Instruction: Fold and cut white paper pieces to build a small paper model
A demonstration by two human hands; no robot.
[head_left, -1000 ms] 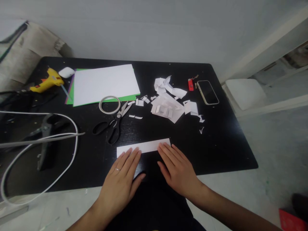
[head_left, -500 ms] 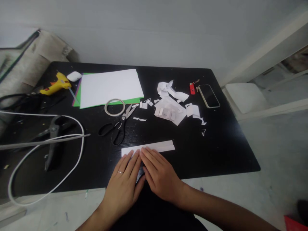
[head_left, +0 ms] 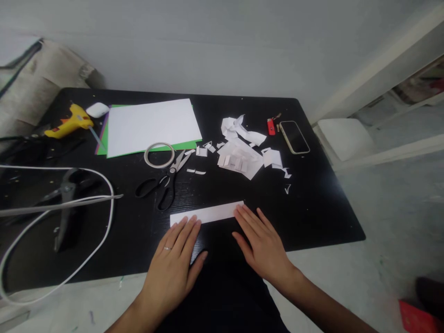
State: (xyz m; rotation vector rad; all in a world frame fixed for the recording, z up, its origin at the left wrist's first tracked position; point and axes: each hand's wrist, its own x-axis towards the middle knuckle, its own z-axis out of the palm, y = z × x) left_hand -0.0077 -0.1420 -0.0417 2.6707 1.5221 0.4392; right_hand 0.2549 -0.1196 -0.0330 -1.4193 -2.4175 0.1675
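A narrow white paper strip (head_left: 217, 213) lies near the front edge of the black table. My left hand (head_left: 175, 259) rests flat with its fingertips on the strip's left part, thumb spread away. On the strip's right end lie the fingertips of my right hand (head_left: 260, 240), its fingers stretched out and thumb apart. Just beyond the strip are black-handled scissors (head_left: 172, 170) with parted blades. A ring-shaped roll of tape (head_left: 159, 155) sits behind them.
White sheets (head_left: 149, 125) on coloured paper lie at the back left, beside a yellow glue gun (head_left: 74, 122). Paper scraps (head_left: 243, 159) are beyond the strip; a red lighter (head_left: 271, 126) and phone (head_left: 294, 137) lie back right. A white cable (head_left: 111, 208) loops at left.
My right hand has slid right along the strip to its right end, parting from my left hand, which stays on the left part. The view has shifted slightly.
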